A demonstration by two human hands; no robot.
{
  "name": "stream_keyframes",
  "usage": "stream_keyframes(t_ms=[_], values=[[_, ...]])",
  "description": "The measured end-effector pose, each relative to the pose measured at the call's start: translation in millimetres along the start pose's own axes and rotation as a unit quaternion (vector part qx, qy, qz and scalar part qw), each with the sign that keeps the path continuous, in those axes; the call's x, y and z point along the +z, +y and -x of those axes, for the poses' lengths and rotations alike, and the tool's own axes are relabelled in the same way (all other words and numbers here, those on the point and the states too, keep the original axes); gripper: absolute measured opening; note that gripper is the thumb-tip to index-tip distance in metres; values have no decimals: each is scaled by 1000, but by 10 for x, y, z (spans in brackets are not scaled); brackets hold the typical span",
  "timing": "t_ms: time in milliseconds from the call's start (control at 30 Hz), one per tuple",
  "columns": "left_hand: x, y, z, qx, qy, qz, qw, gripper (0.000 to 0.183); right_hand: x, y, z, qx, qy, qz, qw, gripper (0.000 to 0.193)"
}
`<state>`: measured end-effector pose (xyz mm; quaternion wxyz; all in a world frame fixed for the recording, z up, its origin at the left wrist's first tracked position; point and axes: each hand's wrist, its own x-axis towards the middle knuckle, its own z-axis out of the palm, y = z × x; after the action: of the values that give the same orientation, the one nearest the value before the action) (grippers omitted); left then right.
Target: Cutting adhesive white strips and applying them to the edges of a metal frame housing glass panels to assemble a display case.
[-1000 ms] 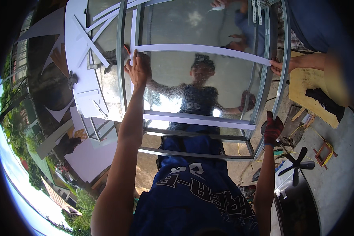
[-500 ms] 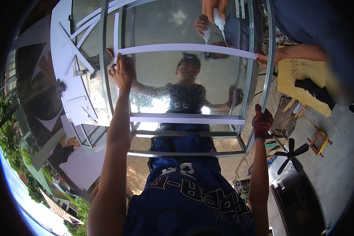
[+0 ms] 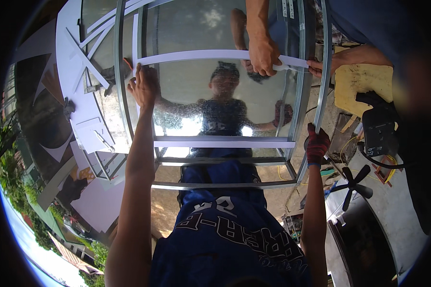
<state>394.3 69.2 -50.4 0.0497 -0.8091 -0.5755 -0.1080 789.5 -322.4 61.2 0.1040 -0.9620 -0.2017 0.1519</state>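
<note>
My bare left hand [image 3: 142,87] pinches the left end of a long white strip [image 3: 201,56], which lies across a shiny metal sheet [image 3: 177,91] in a metal frame [image 3: 323,86]. My right hand [image 3: 317,146], in a red and black glove, is closed round the frame's right rail. A co-worker's hand [image 3: 264,55] holds a white squeeze bottle [image 3: 283,67] against the strip near its right end. The co-worker's other hand [image 3: 316,68] presses that end. Closer to me, a second white strip [image 3: 225,142] runs parallel across the sheet.
Loose white strips [image 3: 88,60] and cut sheets lie on a white board [image 3: 72,38] at the left. A black fan blade [image 3: 352,187] and a yellow board [image 3: 361,86] are at the right, with yellow cord [image 3: 390,177] on the floor.
The co-worker's hand with the squeeze bottle has come down nearer, from above the strip onto its right part. My hands keep their hold; the whole view has shifted slightly.
</note>
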Motion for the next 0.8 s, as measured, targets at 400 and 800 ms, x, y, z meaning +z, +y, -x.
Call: stream_keyframes(t_ms=[400,800], values=[[-38,69,-2,-13,-21,6,1000,36,157,296,-68,-69,52,-235,968,50],[-32,30,4,-28,-39,48,998,45,37,220,-78,-16,-44,-70,996,41]])
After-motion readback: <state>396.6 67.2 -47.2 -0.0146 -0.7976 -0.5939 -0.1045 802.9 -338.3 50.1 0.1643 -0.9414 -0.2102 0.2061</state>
